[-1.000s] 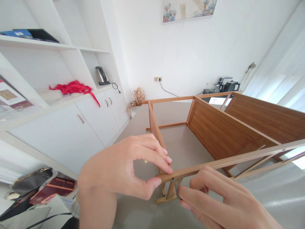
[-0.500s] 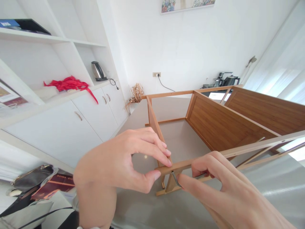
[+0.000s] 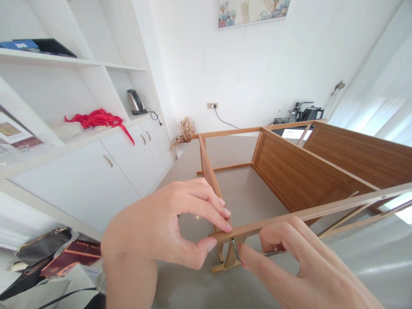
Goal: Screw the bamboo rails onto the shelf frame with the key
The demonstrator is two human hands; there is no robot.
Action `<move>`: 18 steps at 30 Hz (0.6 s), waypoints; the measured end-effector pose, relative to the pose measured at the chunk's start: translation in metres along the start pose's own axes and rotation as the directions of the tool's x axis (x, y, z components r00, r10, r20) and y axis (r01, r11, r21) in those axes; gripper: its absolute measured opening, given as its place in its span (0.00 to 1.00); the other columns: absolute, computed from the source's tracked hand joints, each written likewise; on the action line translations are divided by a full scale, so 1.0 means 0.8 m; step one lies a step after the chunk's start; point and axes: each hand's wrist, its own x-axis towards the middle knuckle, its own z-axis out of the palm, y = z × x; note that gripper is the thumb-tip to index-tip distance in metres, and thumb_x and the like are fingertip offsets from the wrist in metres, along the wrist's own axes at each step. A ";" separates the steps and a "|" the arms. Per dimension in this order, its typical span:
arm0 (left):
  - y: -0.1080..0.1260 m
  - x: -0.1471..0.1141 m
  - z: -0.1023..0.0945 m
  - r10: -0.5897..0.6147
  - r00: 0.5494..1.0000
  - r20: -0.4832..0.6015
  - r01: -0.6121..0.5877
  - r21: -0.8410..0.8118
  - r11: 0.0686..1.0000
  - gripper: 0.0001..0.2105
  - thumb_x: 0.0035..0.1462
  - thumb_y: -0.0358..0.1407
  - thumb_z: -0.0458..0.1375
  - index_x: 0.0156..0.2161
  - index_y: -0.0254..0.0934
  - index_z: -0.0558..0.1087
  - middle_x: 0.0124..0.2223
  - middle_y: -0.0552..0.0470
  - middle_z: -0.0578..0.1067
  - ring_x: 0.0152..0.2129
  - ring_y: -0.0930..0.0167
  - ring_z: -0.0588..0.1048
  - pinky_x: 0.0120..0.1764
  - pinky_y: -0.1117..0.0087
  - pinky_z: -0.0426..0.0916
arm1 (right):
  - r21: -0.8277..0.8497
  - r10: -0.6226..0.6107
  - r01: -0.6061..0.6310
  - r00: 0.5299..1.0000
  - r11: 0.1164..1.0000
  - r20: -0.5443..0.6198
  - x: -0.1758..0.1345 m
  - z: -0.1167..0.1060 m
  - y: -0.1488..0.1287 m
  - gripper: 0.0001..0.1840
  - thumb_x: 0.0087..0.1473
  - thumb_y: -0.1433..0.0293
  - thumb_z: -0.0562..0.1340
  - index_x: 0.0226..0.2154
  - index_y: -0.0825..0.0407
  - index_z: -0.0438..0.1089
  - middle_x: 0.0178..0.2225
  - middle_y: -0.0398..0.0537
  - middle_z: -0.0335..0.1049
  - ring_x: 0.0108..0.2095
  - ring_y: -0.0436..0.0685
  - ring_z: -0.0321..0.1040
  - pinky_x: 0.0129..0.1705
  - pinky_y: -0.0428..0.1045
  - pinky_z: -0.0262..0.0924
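My left hand [image 3: 174, 223] holds the near left corner of a brown wooden shelf frame. Its fingers rest on top of the front rail [image 3: 249, 228] and the thumb is at the rail's end. In my right hand [image 3: 299, 257], thumb and fingers grip a metal hex key [image 3: 237, 252]. The key's bent short end meets the outer face of the rail, close to my left fingertips; whether it is seated in a bolt I cannot see. Part of the long arm is hidden by my right fingers. Slatless wooden panels [image 3: 312, 169] stand between the frame's rails.
A white cabinet [image 3: 80, 180] with open shelves stands left, holding a kettle [image 3: 135, 102] and red ribbon [image 3: 96, 118]. Dried plants [image 3: 185, 131] are beyond the frame's far corner. Bags [image 3: 45, 244] lie at lower left. A coffee maker [image 3: 299, 110] is at the back right.
The view has tilted up slightly, so everything sits a little lower. Both hands keep their places on the rail and hex key, and the key's angle is slightly steeper.
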 end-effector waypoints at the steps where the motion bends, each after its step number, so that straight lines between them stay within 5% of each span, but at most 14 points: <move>1: 0.000 0.000 0.000 -0.001 1.000 0.002 0.001 0.003 1.000 0.17 0.45 0.25 0.64 0.42 0.42 0.80 0.43 0.48 0.80 0.41 0.68 0.79 0.46 0.68 0.75 | 0.004 0.014 -0.014 1.000 1.000 0.007 -0.001 0.001 -0.001 0.10 0.59 0.75 0.56 0.32 0.46 0.71 0.28 0.43 0.64 0.27 0.49 0.63 0.28 0.41 0.62; 18: 0.002 0.000 -0.001 0.008 1.000 0.008 -0.008 0.028 1.000 0.17 0.46 0.25 0.64 0.43 0.43 0.80 0.43 0.49 0.81 0.42 0.67 0.79 0.47 0.68 0.75 | 0.110 -0.063 0.066 0.998 0.992 -0.031 0.012 -0.014 -0.010 0.14 0.64 0.77 0.55 0.34 0.50 0.74 0.28 0.45 0.67 0.31 0.51 0.66 0.36 0.46 0.62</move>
